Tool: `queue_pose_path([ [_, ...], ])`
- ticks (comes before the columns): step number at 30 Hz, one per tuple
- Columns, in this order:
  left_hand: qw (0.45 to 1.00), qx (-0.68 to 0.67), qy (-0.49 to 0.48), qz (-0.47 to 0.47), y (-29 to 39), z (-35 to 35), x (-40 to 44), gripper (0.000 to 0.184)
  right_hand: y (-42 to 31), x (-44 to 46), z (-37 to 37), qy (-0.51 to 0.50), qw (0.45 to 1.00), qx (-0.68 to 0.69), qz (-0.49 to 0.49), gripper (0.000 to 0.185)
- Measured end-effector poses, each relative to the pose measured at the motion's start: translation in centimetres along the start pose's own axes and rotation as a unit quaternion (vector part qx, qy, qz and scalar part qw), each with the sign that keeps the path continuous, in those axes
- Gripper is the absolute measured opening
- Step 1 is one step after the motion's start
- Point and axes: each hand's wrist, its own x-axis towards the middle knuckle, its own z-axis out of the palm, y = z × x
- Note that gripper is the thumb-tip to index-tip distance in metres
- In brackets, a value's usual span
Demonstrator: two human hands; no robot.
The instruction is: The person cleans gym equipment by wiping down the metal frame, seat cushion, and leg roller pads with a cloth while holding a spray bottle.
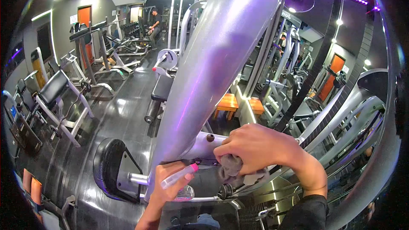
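My left hand (166, 187), low in the centre, is closed around a clear spray bottle (177, 178) with a pink part at its top. To its right, my right hand (251, 147) grips a crumpled grey cloth (231, 165), its fingers bent over it. The cloth is against the lower silver frame of a gym machine, beside a dark round hole. A thick silver tube (204, 72) of the same machine rises diagonally in front of me. Part of the bottle is hidden by my left fingers.
A black pad (108, 168) juts out at the lower left. Black belts (317, 59) run down on the right. Behind stand benches, racks and an orange wooden bench (227, 102). A person (154, 27) is at the far back.
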Motion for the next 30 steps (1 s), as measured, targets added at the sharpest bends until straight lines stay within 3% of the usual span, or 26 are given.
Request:
queue_pose_path([
  [3,1.000,-0.010,0.006,0.006,-0.3,0.2,-0.1,0.033,-0.3,-0.2,-0.1,0.068,0.998,0.005,0.000,0.046],
  [6,1.000,-0.007,0.020,0.014,0.0,0.4,0.1,0.034,-1.3,-0.5,-2.1,-0.012,0.998,0.033,0.057,0.045],
  [10,0.999,0.014,0.021,0.024,-0.3,0.3,0.1,0.035,-1.3,-0.6,-2.5,0.012,0.998,0.044,0.045,0.045],
  [13,0.999,-0.005,0.036,0.007,-0.1,0.5,0.0,0.035,-1.5,-1.0,-3.2,0.012,0.994,0.062,0.087,0.034],
  [18,0.999,0.004,0.039,0.022,0.1,0.3,0.1,0.033,0.5,1.7,-0.7,0.132,0.986,0.081,0.053,0.040],
  [20,0.999,-0.003,0.041,0.006,0.0,0.3,-0.1,0.033,2.3,2.6,-0.2,0.129,0.981,0.136,0.052,0.041],
  [22,0.999,-0.013,0.042,-0.009,-0.1,0.5,-0.3,0.033,3.9,2.4,-0.7,0.052,0.966,0.239,0.081,0.039],
  [23,0.998,-0.033,0.053,-0.010,-0.1,0.6,-0.3,0.033,4.5,2.5,-0.4,0.032,0.958,0.249,0.137,0.038],
  [26,0.998,-0.033,0.057,-0.009,-0.1,0.6,-0.2,0.033,7.3,3.2,1.7,0.070,0.954,0.286,0.057,0.025],
  [30,0.999,0.014,0.043,0.003,-0.8,0.6,-0.4,0.032,9.4,4.6,4.0,0.082,0.946,0.312,0.020,0.023],
])
